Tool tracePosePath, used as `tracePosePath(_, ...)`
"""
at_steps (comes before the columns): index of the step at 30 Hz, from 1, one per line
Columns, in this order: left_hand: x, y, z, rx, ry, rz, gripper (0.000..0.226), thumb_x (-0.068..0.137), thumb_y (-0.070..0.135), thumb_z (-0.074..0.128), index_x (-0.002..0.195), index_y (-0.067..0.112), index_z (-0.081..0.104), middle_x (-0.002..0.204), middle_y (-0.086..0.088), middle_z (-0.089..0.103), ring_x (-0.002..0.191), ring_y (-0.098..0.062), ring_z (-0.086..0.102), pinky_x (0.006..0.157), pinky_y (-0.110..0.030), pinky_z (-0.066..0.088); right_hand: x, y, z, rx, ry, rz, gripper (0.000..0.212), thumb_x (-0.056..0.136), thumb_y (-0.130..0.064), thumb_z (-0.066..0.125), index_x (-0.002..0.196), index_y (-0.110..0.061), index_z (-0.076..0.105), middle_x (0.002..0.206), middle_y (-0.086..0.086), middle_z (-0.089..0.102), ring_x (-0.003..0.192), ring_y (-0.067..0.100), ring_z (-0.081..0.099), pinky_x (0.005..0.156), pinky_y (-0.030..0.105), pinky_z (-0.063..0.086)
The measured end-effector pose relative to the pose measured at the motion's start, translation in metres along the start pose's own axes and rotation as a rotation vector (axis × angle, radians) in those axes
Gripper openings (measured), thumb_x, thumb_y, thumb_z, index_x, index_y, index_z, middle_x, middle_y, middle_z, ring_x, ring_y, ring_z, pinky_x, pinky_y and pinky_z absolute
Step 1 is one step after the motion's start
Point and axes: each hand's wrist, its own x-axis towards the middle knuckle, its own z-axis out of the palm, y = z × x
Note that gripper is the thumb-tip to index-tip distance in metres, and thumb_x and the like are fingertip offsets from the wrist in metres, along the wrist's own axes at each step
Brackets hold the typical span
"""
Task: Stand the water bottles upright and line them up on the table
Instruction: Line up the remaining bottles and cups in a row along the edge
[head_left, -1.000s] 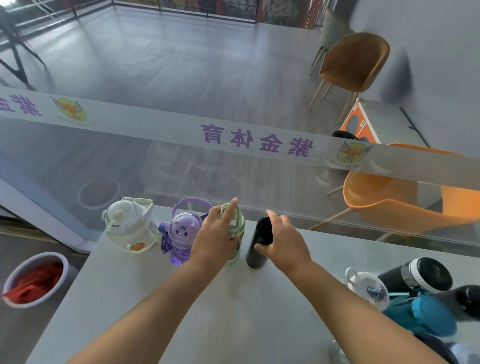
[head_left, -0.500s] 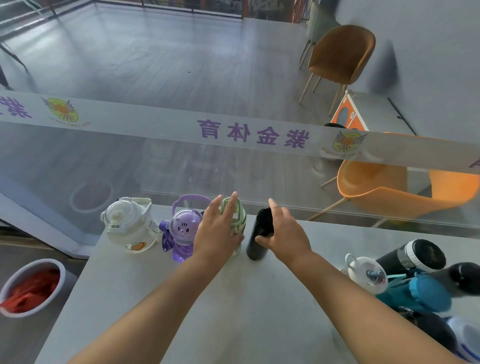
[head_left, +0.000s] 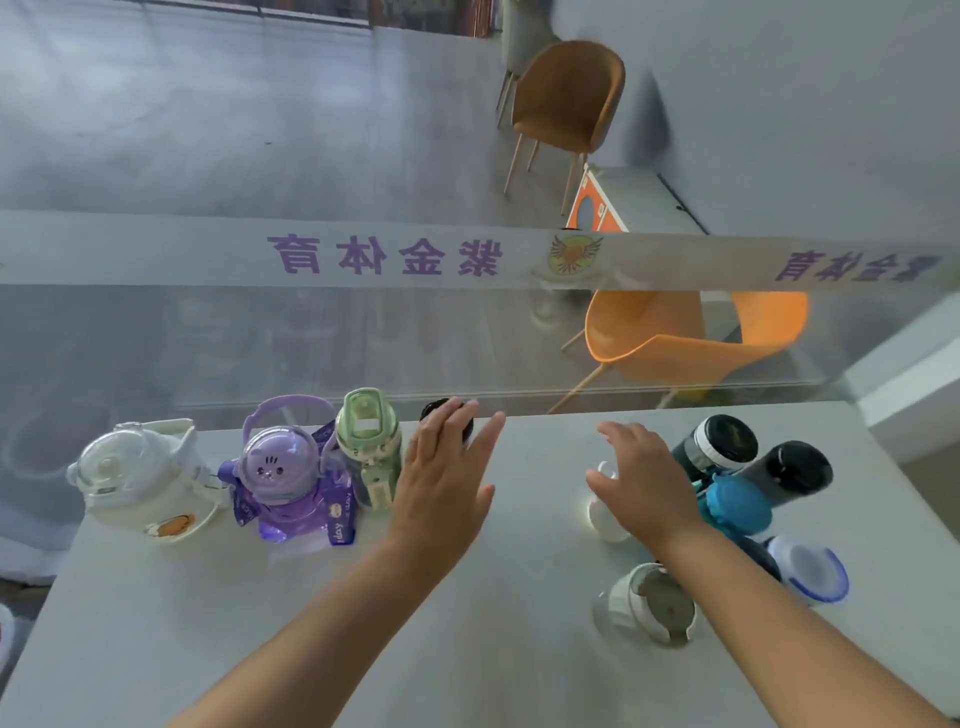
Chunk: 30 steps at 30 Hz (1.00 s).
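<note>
Along the far edge of the grey table (head_left: 467, 649) several bottles stand upright in a row: a white round one (head_left: 140, 480), a purple bear-faced one (head_left: 283, 475), a green one (head_left: 369, 449) and a black one (head_left: 441, 410). My left hand (head_left: 447, 483) hovers open in front of the black bottle, hiding most of it. My right hand (head_left: 641, 480) is open above a small white bottle (head_left: 602, 512). On the right lies a pile: a black-and-silver flask (head_left: 719, 444), a black bottle (head_left: 795, 470), a teal bottle (head_left: 735, 506), a blue-rimmed one (head_left: 810, 569) and a white bottle (head_left: 649, 603).
A glass barrier with a printed white band (head_left: 467, 257) runs right behind the table. Beyond it stand an orange chair (head_left: 691, 338) and a brown chair (head_left: 566, 96) on a grey floor. The table's right edge lies just past the pile.
Both hands have let go of the green and black bottles. My right hand has swung right, over the pile of lying bottles. The view has turned right.
</note>
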Motion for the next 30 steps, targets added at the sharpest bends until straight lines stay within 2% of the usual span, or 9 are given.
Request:
tracePosePath(3, 0.006, 0.022, 0.015, -0.016, -0.097, 0.032, 0.076, 0.065, 0.025, 0.079, 0.131, 0.018, 0.042, 0.131, -0.008, 0.05, 0.126, -0.022, 0.03, 0.104, -0.038, 0.036, 0.004, 0.031, -0.014, 0.009, -0.002, 0.049, 0.047, 0.082, -0.022, 0.06, 0.127, -0.013, 0.05, 0.124, 0.01, 0.056, 0.113, 0.027, 0.048, 0.092, 0.037, 0.041)
tracePosePath(8, 0.021, 0.072, 0.047, -0.116, -0.301, -0.017, 0.058, 0.089, 0.033, 0.055, 0.14, 0.022, 0.029, 0.142, 0.001, 0.038, 0.132, -0.019, 0.028, 0.111, -0.032, 0.027, 0.015, 0.078, -0.021, -0.019, -0.146, 0.049, 0.043, 0.08, -0.023, 0.061, 0.121, -0.016, 0.054, 0.118, 0.009, 0.057, 0.103, 0.025, 0.053, 0.08, 0.031, 0.04)
tracePosePath(12, 0.039, 0.107, 0.083, -0.15, -0.391, -0.1, 0.049, 0.092, 0.033, 0.051, 0.137, 0.025, 0.035, 0.14, 0.004, 0.042, 0.13, -0.017, 0.03, 0.105, -0.032, 0.034, 0.021, 0.102, -0.012, -0.103, -0.264, -0.035, 0.042, 0.078, -0.033, 0.064, 0.117, -0.02, 0.054, 0.112, 0.005, 0.056, 0.101, 0.025, 0.053, 0.081, 0.035, 0.045)
tracePosePath(15, 0.048, 0.125, 0.105, -0.141, -0.443, -0.158, 0.049, 0.092, 0.029, 0.051, 0.137, 0.024, 0.033, 0.139, 0.003, 0.042, 0.129, -0.017, 0.03, 0.102, -0.03, 0.035, 0.027, 0.115, -0.004, -0.162, -0.326, -0.153, 0.044, 0.077, -0.039, 0.065, 0.113, -0.018, 0.05, 0.109, 0.005, 0.051, 0.101, 0.026, 0.05, 0.079, 0.034, 0.043)
tracePosePath(24, 0.041, 0.139, 0.124, -0.163, -0.359, -0.362, 0.047, 0.091, 0.026, 0.051, 0.135, 0.026, 0.035, 0.137, 0.008, 0.043, 0.126, -0.013, 0.033, 0.095, -0.026, 0.038, 0.049, 0.124, 0.014, -0.319, -0.523, -0.329, 0.065, 0.073, -0.027, 0.071, 0.127, -0.022, 0.036, 0.118, 0.007, 0.044, 0.108, 0.029, 0.05, 0.085, 0.039, 0.047)
tracePosePath(28, 0.027, 0.127, 0.112, -0.142, -0.285, -0.427, 0.043, 0.091, 0.026, 0.051, 0.133, 0.024, 0.04, 0.135, 0.008, 0.046, 0.124, -0.014, 0.036, 0.093, -0.028, 0.04, 0.055, 0.117, 0.021, -0.253, -0.449, -0.365, 0.049, 0.076, -0.035, 0.064, 0.117, -0.017, 0.043, 0.115, 0.007, 0.048, 0.102, 0.028, 0.052, 0.082, 0.036, 0.046)
tracePosePath(30, 0.019, 0.118, 0.106, -0.131, -0.236, -0.446, 0.041, 0.09, 0.024, 0.054, 0.13, 0.023, 0.046, 0.132, 0.007, 0.051, 0.122, -0.015, 0.04, 0.091, -0.029, 0.043, 0.057, 0.106, 0.025, -0.199, -0.413, -0.379, 0.049, 0.076, -0.037, 0.063, 0.117, -0.017, 0.045, 0.112, 0.007, 0.05, 0.099, 0.027, 0.053, 0.08, 0.034, 0.046)
